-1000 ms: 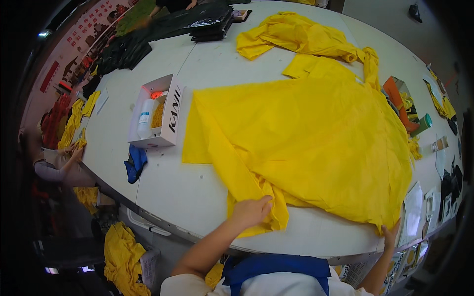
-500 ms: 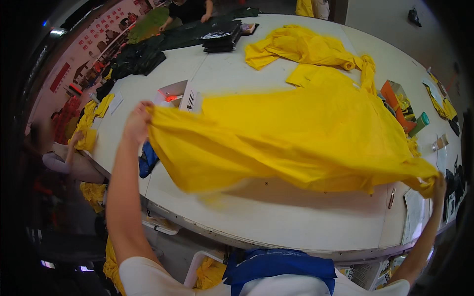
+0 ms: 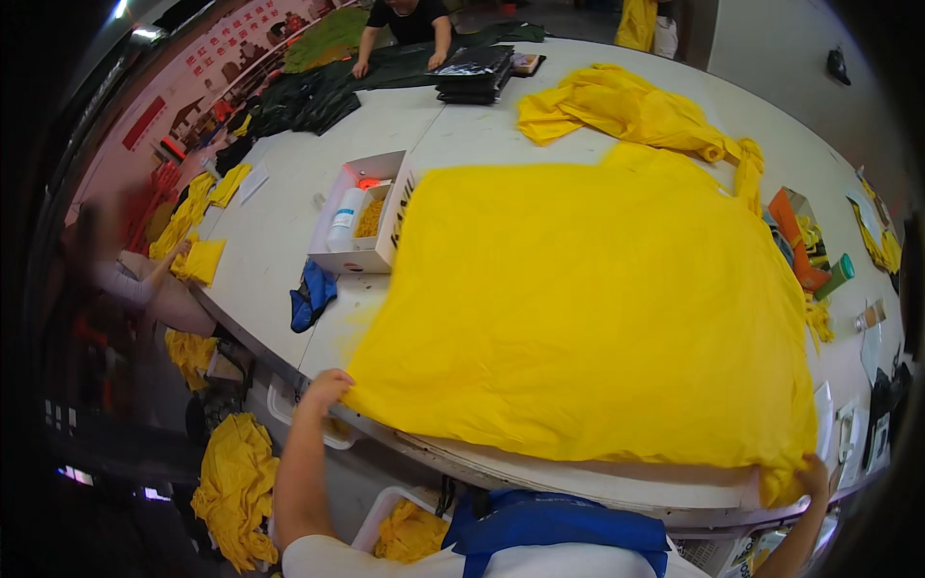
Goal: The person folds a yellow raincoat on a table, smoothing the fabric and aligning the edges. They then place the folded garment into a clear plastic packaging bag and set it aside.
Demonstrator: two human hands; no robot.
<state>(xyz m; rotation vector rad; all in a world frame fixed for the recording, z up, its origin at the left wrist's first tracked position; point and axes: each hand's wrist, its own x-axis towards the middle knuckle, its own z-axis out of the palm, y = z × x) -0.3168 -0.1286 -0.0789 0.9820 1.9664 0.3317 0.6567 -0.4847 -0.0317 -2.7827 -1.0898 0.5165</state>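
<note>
A large yellow raincoat-like garment (image 3: 597, 318) of thin, smooth material lies spread over the white table (image 3: 385, 328) in front of me. Its near left corner is pinched in my left hand (image 3: 330, 387), at the table's front edge. My right hand (image 3: 815, 476) grips the near right corner, where the cloth bunches and hangs over the edge. Between the two hands the near hem runs almost straight, and the surface is mostly flat with faint wrinkles.
A white box (image 3: 356, 252) with a bottle stands left of the garment, beside a blue cloth bundle (image 3: 312, 297). More yellow garments (image 3: 626, 106) lie behind. Dark packages (image 3: 474, 77) are stacked at the back. An orange box (image 3: 792, 226) and green cup (image 3: 840, 272) stand right. Two people work across the table.
Both hands have come down and toward me with the corners. The garment, raised and folded in the air before, is now spread flat on the table, and the white box shows fully.
</note>
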